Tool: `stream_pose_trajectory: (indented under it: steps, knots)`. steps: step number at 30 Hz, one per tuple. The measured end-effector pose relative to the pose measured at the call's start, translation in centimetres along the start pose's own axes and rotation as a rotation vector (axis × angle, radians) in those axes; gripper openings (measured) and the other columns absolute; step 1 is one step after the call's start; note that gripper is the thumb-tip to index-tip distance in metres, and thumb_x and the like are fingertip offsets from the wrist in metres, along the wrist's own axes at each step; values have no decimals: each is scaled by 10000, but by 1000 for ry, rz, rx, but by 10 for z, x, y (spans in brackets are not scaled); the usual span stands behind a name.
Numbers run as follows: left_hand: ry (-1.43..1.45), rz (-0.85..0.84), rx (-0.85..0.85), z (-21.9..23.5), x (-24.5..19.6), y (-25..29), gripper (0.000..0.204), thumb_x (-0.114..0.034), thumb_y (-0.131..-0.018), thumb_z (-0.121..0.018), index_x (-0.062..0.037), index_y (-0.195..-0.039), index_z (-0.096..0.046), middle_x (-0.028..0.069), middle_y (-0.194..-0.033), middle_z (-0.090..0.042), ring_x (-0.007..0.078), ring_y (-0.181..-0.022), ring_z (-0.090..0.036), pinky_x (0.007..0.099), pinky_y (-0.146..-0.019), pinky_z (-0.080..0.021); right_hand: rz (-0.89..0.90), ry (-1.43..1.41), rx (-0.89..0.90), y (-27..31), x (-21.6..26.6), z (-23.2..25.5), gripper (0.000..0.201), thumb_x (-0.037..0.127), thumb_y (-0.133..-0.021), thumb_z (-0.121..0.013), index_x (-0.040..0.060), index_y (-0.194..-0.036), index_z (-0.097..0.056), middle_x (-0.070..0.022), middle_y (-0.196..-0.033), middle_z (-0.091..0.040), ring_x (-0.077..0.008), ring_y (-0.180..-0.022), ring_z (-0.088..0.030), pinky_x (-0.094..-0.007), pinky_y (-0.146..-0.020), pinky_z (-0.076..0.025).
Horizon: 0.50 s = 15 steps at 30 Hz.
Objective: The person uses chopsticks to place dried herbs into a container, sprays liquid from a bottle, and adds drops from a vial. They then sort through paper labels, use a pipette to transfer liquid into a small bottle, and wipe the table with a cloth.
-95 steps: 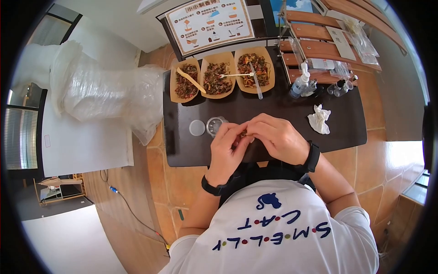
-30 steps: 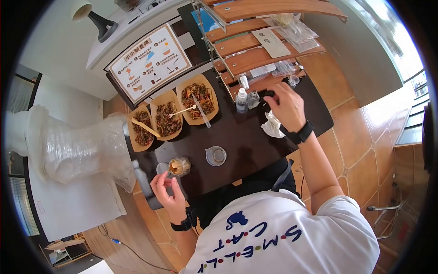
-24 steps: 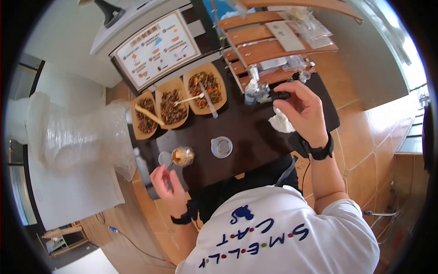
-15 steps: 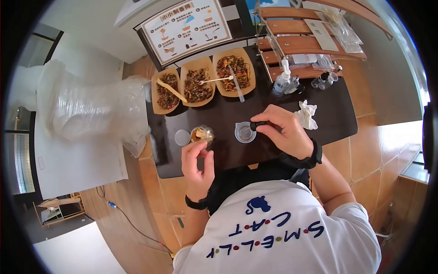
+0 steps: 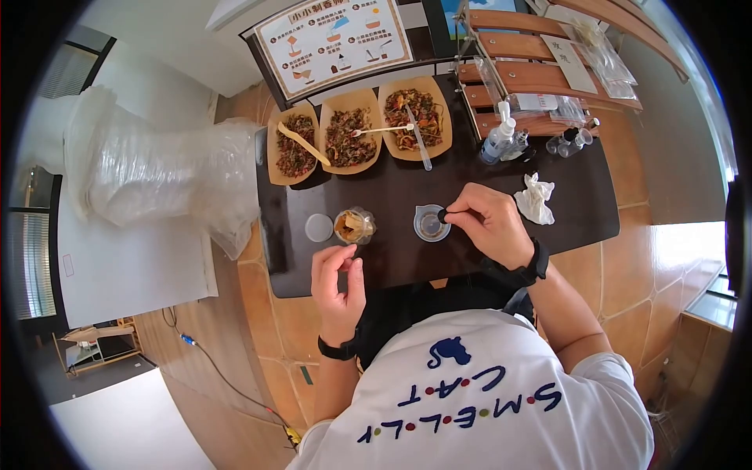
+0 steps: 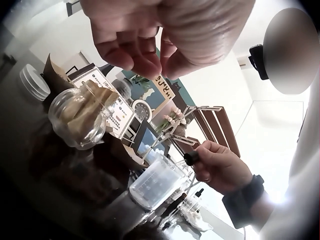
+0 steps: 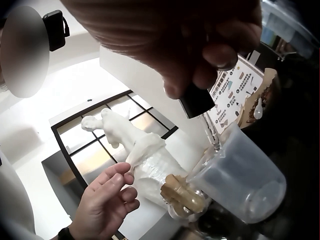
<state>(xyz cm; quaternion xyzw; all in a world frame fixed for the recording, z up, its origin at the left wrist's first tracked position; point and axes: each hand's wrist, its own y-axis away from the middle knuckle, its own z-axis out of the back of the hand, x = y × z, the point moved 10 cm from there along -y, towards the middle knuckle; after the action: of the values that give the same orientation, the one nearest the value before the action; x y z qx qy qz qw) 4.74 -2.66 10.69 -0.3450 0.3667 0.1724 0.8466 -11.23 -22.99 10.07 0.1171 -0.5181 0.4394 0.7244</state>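
Note:
My right hand (image 5: 492, 225) pinches the black top of a glass dropper (image 7: 197, 102). Its clear tube points down at the rim of a translucent measuring cup (image 5: 432, 224) with a spout, standing on the dark table. To the left hovers my left hand (image 5: 338, 290), fingers loosely bent and nothing between them. Just beyond its fingertips sits a clear round jar (image 6: 82, 117) with tan, bark-like pieces sticking out of it. A white round lid (image 5: 319, 228) lies beside the jar.
Three paper trays (image 5: 384, 149) of dried plant mix stand along the back, with a wooden stick, a small spoon and a pipette on them. A pump bottle (image 5: 498, 141), small glass bottles (image 5: 576, 142) and a crumpled tissue (image 5: 536, 199) are at the right. A wooden rack (image 5: 540, 78) rises behind.
My right hand has come from the bottles at the right to the measuring cup with the dropper. Earlier both hands were together near the jar; my left hand now stays apart in front of it.

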Motion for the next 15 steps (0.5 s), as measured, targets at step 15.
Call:
stream_pose_trajectory:
  steps: [15]
  knots:
    - [8,0,-43,4,2,-3,202,30,-929,-666,-7,-1127,-657,113,-1034,-634,179,-832,-603,274,-736,-509,-27,34,-41,1,-3,4,109,48,-830,-760,7,-871,-667,-113,-755,-647,-250,-620,-617,-321,-568,-472]
